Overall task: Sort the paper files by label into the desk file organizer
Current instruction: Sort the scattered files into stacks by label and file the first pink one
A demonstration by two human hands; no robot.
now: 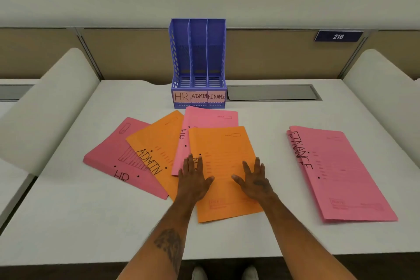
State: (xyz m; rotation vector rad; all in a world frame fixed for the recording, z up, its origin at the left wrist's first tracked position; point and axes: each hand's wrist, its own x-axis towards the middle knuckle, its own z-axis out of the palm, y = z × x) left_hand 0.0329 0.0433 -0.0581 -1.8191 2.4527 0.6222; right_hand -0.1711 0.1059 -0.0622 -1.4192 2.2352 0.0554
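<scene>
Pressing palm-down with the left hand [193, 179], fingers straight and spread, gripping nothing. Doing the same with the right hand [255, 180], laid open just beside it, thumbs turned toward each other. Under both, the near orange folder [227, 143], flat on the desk [68, 223], straight in front of the organizer [175, 52] and furthest from it of the fanned files. Cannot read its label whole, with the left fingers over it; probably ADMIN, going by the colour.

Likely light thin card: floppy if lifted by one corner, and slick against the cover below. Better to slide it clear first, then pinch along the spine edge or take both long edges, so that anything inside stays put.

Beneath it and closer to the organizer, a pink HR folder [209, 118]. Left of that, an orange ADMIN folder [156, 136], then a second pink HR folder [113, 157] furthest left. Off to the organizer's front right, well apart from the fan, a pink FINANCE stack [341, 173]. On the organizer's front, HR, ADMIN, FINANCE from left to right; seemingly nothing in any slot yet.
</scene>
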